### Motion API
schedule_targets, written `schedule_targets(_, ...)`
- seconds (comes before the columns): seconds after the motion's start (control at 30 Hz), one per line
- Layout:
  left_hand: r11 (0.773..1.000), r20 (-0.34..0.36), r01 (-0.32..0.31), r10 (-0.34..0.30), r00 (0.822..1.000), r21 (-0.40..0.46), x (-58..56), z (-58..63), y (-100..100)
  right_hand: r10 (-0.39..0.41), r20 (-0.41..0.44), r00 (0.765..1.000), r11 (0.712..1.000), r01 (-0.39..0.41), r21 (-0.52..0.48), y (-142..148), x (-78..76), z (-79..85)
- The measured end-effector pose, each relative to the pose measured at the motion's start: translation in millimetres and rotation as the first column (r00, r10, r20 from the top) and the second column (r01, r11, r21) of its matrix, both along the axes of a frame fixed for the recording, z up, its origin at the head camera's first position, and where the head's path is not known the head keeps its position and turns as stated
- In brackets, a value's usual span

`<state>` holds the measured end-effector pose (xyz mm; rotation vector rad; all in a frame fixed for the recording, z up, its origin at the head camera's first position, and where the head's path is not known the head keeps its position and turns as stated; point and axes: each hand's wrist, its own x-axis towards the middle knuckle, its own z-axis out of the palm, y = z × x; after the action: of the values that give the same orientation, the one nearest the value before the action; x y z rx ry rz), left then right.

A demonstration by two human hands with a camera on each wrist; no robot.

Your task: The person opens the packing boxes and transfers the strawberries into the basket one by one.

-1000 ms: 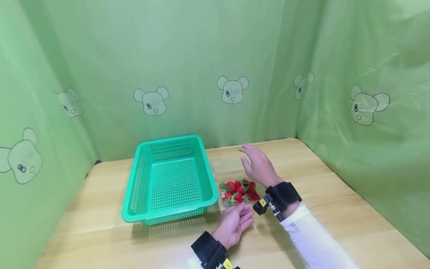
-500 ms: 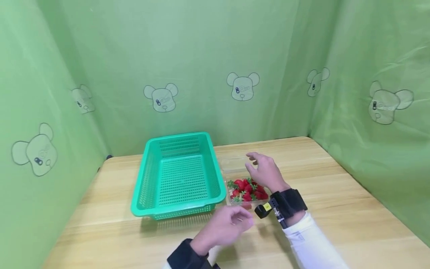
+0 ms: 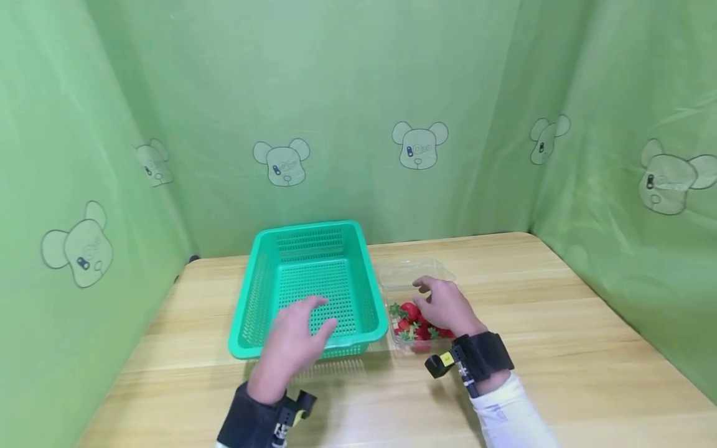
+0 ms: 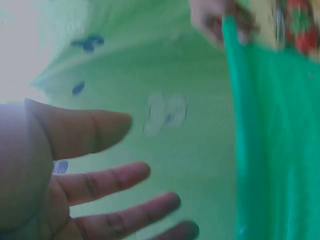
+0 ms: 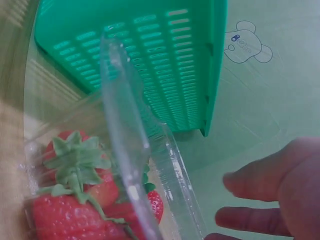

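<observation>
My left hand (image 3: 295,336) hovers over the near side of a green plastic basket (image 3: 241,314), its fingers and thumb spread with nothing between them. The left wrist view shows that hand's thumb and fingers (image 4: 115,177) apart, beside the basket's rim (image 4: 245,145). My right hand (image 3: 446,305) hangs above a clear plastic clamshell box of strawberries (image 3: 411,312), its fingers loosely bent and holding nothing. In the right wrist view the strawberries (image 5: 75,215) with green leaves lie in the box, and the right fingers (image 5: 250,220) stay apart from them. The box's clear lid (image 3: 411,272) lies folded back.
The wooden table (image 3: 538,323) stretches to the right of the box and in front of the basket. Green curtains (image 3: 347,74) with bear-head prints enclose the table at the back and both sides. The basket stands close beside the box's left side.
My left hand has moved left and up, from in front of the strawberry box to over the basket, its fingers spreading. The right hand has lowered a little over the box. The head view has shifted left.
</observation>
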<state>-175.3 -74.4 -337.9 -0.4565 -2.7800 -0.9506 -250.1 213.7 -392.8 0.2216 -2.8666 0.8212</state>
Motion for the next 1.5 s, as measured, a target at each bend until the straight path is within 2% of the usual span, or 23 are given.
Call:
schedule_targets(0.13,0.993,0.019,-0.109,0.109,0.994,-0.039,-6.6,4.2,-20,0.014,0.068,0.998,0.999,-0.017,0.037,3,0.5,-1.3)
schedule_targets(0.3,0.986,0.084,-0.154,0.159,0.984,-0.067,-11.9,9.4,-41,0.015,0.120,0.993,0.997,-0.023,0.073,7,0.6,-1.6)
schedule_targets(0.57,0.987,0.214,-0.142,0.154,0.964,-0.073,-21.8,7.5,-67,0.006,0.180,0.984,0.993,-0.027,0.118,14,3.1,-4.2)
schedule_targets(0.83,0.985,0.318,-0.156,0.173,0.932,-0.076,-24.5,-2.6,-94,0.013,0.225,0.974,0.996,-0.032,0.084,9,4.3,-14.4)
schedule_targets(0.93,0.987,0.365,-0.147,0.160,0.917,-0.063,-26.5,-7.8,-103,0.010,0.225,0.974,0.995,-0.032,0.094,3,2.9,-16.2)
schedule_targets(1.17,0.991,0.406,-0.135,0.130,0.905,-0.016,-32.9,-17.5,-114,0.009,0.204,0.979,0.994,-0.031,0.103,-7,-3.8,-17.3)
schedule_targets(1.5,0.989,0.445,-0.145,0.128,0.886,0.003,-34.3,-20.4,-120,-0.013,0.193,0.981,0.990,-0.015,0.138,-15,-6.5,-24.1)
